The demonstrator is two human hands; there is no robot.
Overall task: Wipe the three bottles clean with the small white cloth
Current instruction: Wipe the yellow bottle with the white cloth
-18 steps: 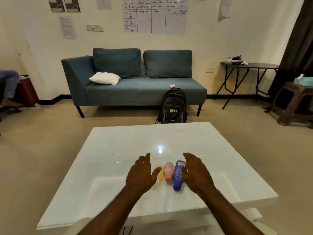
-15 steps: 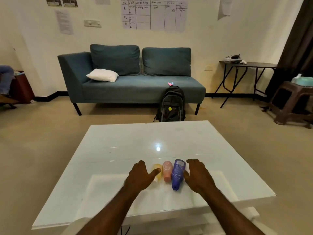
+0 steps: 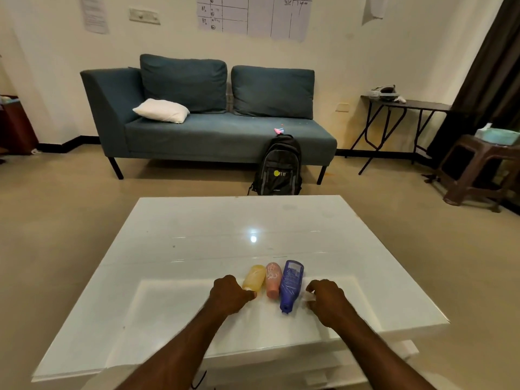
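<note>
Three bottles lie on their sides on the white table [image 3: 197, 249], in its near half and about midway between its left and right edges. They lie side by side in a tight row with their caps toward the table's near edge. The yellow bottle [image 3: 254, 277] on the left is translucent and short, and the left hand [image 3: 229, 294] pinches its pale cap end. The pink bottle [image 3: 273, 280] in the middle is rounded with white markings. The blue bottle [image 3: 291, 284] on the right is the longest, with a pale printed label and its blue cap reaching nearest the table's edge.
</note>
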